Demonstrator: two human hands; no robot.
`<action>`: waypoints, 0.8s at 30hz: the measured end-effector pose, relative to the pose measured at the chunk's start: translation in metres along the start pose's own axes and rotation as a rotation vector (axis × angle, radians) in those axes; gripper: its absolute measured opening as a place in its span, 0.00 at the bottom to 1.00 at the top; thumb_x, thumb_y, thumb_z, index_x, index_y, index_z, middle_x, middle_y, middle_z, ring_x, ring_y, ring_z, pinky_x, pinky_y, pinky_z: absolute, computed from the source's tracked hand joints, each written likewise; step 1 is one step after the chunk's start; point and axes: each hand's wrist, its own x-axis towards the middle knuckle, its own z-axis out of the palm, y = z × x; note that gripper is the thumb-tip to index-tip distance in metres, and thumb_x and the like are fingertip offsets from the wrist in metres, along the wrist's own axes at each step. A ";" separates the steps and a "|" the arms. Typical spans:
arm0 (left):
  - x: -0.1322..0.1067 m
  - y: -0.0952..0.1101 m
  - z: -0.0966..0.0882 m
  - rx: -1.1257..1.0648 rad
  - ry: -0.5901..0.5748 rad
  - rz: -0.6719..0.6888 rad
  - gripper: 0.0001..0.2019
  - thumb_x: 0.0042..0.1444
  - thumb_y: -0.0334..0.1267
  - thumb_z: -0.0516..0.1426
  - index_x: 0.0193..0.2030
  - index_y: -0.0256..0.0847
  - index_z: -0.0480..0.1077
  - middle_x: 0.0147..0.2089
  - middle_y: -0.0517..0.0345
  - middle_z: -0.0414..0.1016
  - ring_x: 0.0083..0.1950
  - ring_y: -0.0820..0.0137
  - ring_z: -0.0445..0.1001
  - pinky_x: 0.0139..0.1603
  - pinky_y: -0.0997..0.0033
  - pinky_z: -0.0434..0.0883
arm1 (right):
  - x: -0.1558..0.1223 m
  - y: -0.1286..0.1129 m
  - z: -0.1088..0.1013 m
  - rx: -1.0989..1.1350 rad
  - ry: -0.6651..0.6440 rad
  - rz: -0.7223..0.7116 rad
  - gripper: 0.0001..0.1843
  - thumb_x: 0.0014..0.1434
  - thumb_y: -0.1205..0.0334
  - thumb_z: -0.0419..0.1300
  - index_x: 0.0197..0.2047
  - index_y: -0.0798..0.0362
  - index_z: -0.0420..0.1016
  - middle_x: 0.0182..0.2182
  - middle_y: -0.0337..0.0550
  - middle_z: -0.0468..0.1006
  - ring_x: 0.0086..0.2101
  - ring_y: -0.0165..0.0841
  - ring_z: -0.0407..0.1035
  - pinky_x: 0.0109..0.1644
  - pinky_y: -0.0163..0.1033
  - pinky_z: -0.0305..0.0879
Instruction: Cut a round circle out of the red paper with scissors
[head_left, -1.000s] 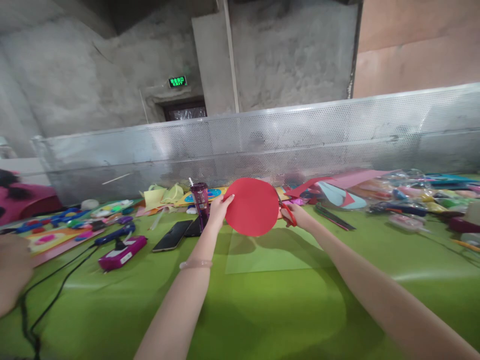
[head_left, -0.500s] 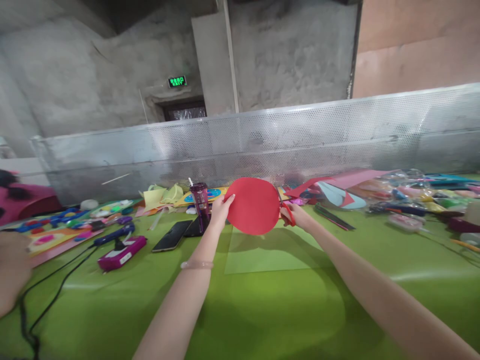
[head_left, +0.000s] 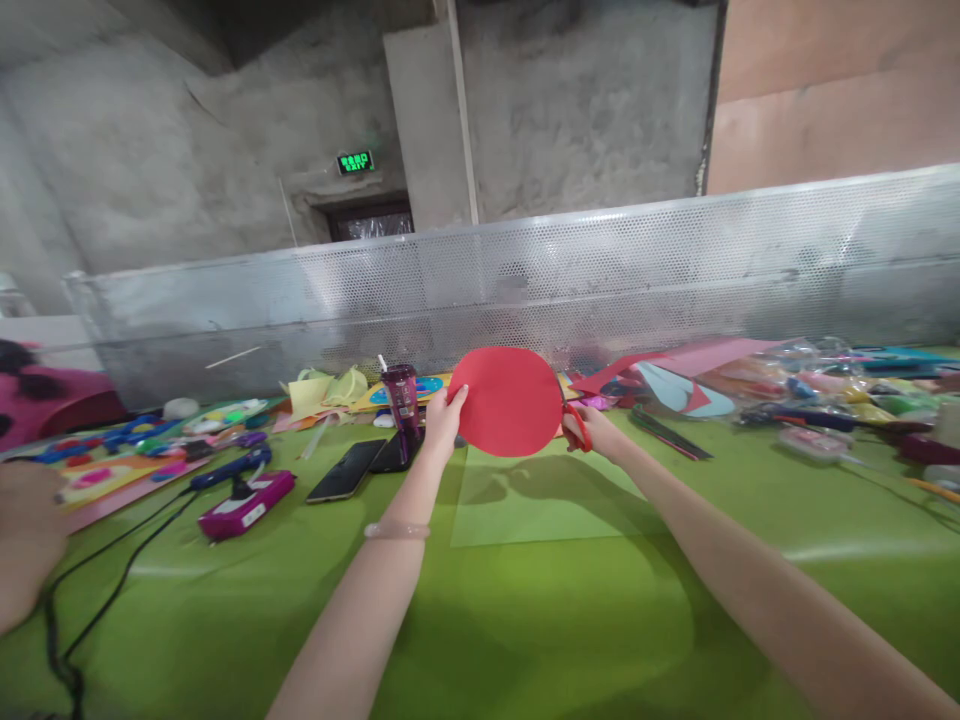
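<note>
My left hand (head_left: 444, 420) pinches the left edge of a red paper disc (head_left: 505, 401) and holds it upright above the green table (head_left: 525, 620). At the disc's right edge, my right hand (head_left: 589, 430) is closed on red-handled scissors (head_left: 576, 422), whose blades are mostly hidden behind the paper. A light green sheet (head_left: 540, 495) lies flat on the table under both hands.
A purple tumbler (head_left: 400, 397) and two dark phones (head_left: 346, 470) sit left of my left hand. A magenta glue gun (head_left: 244, 505) with a black cable lies further left. Coloured paper scraps (head_left: 675, 385) and craft supplies crowd the back and right. Another person's hand (head_left: 26, 540) shows at the left edge.
The red disc has been raised slightly and turned a little between my hands. My right hand with the scissors stays at its right edge.
</note>
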 end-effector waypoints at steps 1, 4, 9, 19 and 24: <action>0.000 0.000 0.000 0.007 -0.011 0.004 0.17 0.47 0.49 0.58 0.37 0.36 0.71 0.34 0.50 0.75 0.35 0.63 0.73 0.37 0.65 0.70 | 0.000 0.000 0.000 0.001 0.000 0.001 0.15 0.48 0.60 0.53 0.14 0.54 0.58 0.10 0.35 0.61 0.14 0.24 0.59 0.20 0.30 0.61; 0.000 0.000 0.000 0.028 -0.031 0.015 0.17 0.47 0.49 0.57 0.36 0.36 0.71 0.34 0.51 0.75 0.35 0.63 0.73 0.36 0.65 0.69 | 0.000 0.001 0.000 0.007 -0.008 -0.003 0.15 0.49 0.59 0.53 0.14 0.54 0.59 0.10 0.35 0.61 0.14 0.24 0.59 0.19 0.30 0.61; 0.000 0.001 -0.001 0.034 -0.040 0.017 0.17 0.47 0.50 0.57 0.35 0.37 0.70 0.33 0.52 0.75 0.34 0.63 0.73 0.34 0.66 0.69 | -0.001 0.000 0.000 0.010 0.000 0.005 0.15 0.49 0.58 0.53 0.15 0.54 0.59 0.10 0.34 0.61 0.14 0.24 0.59 0.20 0.31 0.62; 0.001 -0.001 -0.001 0.032 -0.046 0.037 0.17 0.48 0.49 0.57 0.37 0.37 0.70 0.35 0.51 0.75 0.36 0.63 0.73 0.37 0.65 0.69 | 0.002 0.004 -0.001 0.009 -0.006 0.019 0.15 0.48 0.57 0.54 0.16 0.54 0.60 0.10 0.35 0.62 0.13 0.24 0.58 0.18 0.30 0.61; 0.000 0.002 0.000 -0.008 -0.044 0.026 0.16 0.48 0.49 0.57 0.37 0.38 0.70 0.35 0.52 0.75 0.36 0.62 0.73 0.37 0.65 0.70 | 0.000 0.002 0.000 0.004 0.000 0.017 0.16 0.49 0.57 0.53 0.14 0.54 0.59 0.10 0.35 0.61 0.13 0.24 0.59 0.18 0.30 0.60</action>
